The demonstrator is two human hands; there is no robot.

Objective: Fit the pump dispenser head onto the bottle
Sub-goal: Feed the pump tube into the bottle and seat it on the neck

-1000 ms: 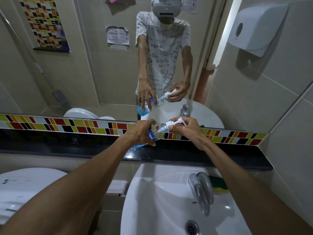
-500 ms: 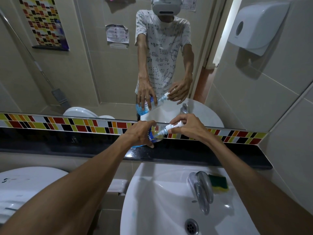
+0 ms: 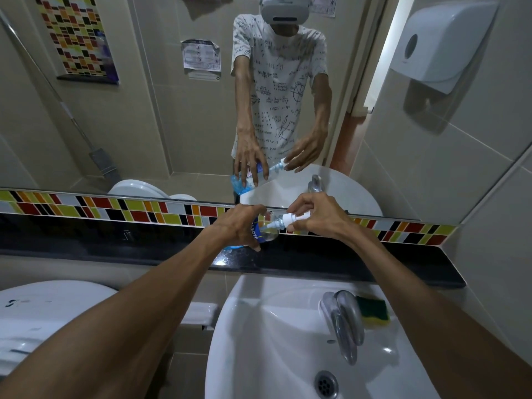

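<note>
A clear bottle (image 3: 266, 230) with a blue label is held tilted above the black ledge (image 3: 374, 260), its neck pointing right. My left hand (image 3: 240, 227) wraps around its body. The white pump dispenser head (image 3: 295, 218) sits at the bottle's neck, and its tube shows inside the bottle. My right hand (image 3: 319, 216) grips the pump head with thumb and fingers. The mirror (image 3: 172, 110) above reflects both hands and the bottle. Whether the head is fully seated on the neck I cannot tell.
A white sink (image 3: 259, 341) with a chrome tap (image 3: 344, 323) lies below the ledge. A green and yellow sponge (image 3: 374, 311) rests beside the tap. A toilet cistern lid (image 3: 43, 312) is at lower left. A paper dispenser (image 3: 440, 44) hangs on the right wall.
My right hand has turned around the pump head, its fingers shifting over the top. The bottle stays in my left hand at nearly the same spot.
</note>
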